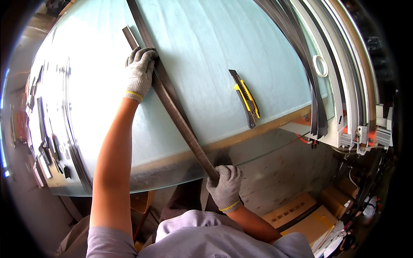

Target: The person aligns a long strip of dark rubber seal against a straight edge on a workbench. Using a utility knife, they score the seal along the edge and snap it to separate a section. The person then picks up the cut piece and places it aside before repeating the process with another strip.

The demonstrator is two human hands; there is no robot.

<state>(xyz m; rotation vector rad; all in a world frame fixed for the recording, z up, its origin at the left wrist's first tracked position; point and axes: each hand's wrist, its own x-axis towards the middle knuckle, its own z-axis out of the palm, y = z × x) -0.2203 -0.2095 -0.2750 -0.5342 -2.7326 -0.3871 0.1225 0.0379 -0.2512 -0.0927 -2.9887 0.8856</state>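
A long dark, narrow bar [180, 118], with a pale edge at its far end, lies slantwise over the glass tabletop [206, 92]. My left hand [141, 71], in a grey knit glove, has its fingers wrapped round the bar toward its far end. At the near end, past the table's edge, my right hand [226, 185] grips the bar in a matching glove. A flat dark strip [142, 23] runs beside and partly beneath it. To the right lies a yellow and black utility knife [246, 99], its blade out and pointing away from me.
Dark strips [297, 47] hang over the right edge, near a white ring [320, 66] and pale frame profiles [348, 64]. More thin strips [69, 116] and small tools [47, 150] lie at left. A cardboard box [307, 223] is below right.
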